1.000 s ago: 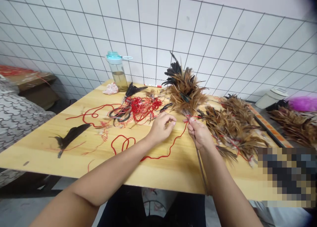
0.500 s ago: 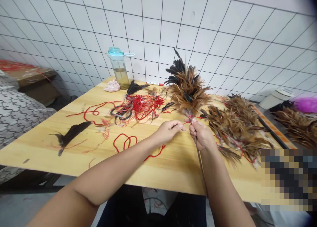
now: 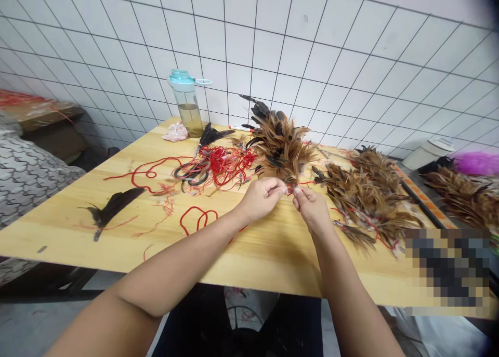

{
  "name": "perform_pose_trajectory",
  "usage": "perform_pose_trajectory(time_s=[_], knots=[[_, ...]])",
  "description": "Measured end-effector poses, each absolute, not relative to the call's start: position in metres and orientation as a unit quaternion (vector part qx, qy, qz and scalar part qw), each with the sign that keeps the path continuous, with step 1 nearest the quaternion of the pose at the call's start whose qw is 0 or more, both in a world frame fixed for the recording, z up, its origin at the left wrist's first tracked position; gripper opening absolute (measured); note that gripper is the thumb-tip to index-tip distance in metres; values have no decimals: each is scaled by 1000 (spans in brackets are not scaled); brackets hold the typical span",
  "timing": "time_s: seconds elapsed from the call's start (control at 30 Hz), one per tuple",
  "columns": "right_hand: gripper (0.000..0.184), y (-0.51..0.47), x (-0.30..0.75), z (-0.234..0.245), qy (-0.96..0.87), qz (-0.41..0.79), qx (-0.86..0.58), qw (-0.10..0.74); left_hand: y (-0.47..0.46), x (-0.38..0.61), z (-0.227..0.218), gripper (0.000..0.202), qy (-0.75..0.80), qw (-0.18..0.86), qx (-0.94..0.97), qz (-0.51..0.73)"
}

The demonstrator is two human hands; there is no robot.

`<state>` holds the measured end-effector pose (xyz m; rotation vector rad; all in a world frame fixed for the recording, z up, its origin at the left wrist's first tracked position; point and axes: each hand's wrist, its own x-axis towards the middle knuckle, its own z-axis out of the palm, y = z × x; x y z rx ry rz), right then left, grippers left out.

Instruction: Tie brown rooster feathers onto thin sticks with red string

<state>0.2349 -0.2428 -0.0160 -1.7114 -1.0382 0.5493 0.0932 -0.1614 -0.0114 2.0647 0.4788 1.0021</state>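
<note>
Rooster-feather bunch [image 3: 278,149] sits just above your hands, tilted to the left over the counter [image 3: 117,253], with its dark tips pointing up toward the white tiled wall [image 3: 312,50]. Your right hand [image 3: 312,209] is closed in a narrow pinch on the bunch's base. Your left hand [image 3: 263,198] is pinched just as narrowly on red thread [image 3: 290,189] at that base, and its fingertips nearly meet those of your right hand.

Behind your left hand, a tangle of red string [image 3: 220,164] wraps around dark looped handles [image 3: 189,176], which you can't identify from here. A loose loop of red cord [image 3: 198,219] lies just above your left forearm, and a single dark feather [image 3: 115,206] rests further left.

Against the wall stand a clear water bottle [image 3: 186,107] with a teal lid and a red-capped marker [image 3: 240,128] lies near it, beside a crumpled pink wad [image 3: 175,132]. To your right, more brown feather bunches [image 3: 362,196] lie tied with red thread. Purple feathers [image 3: 477,163] show beyond them.
</note>
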Motion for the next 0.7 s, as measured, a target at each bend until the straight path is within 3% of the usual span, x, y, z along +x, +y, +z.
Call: perform_pose_trajectory(time_s=[0.23,0.47,0.7], knots=[[34,-257,255,-19,-473,133,-801,341,-156,89,-7,17,99,284,860,411],[31,-271,254,-23,-511,90,-841,153,-155,89,-11,16,65,246,899,357],[35,-287,247,-10,-500,45,-864,17,-139,78,-2,16,43,158,933,320]])
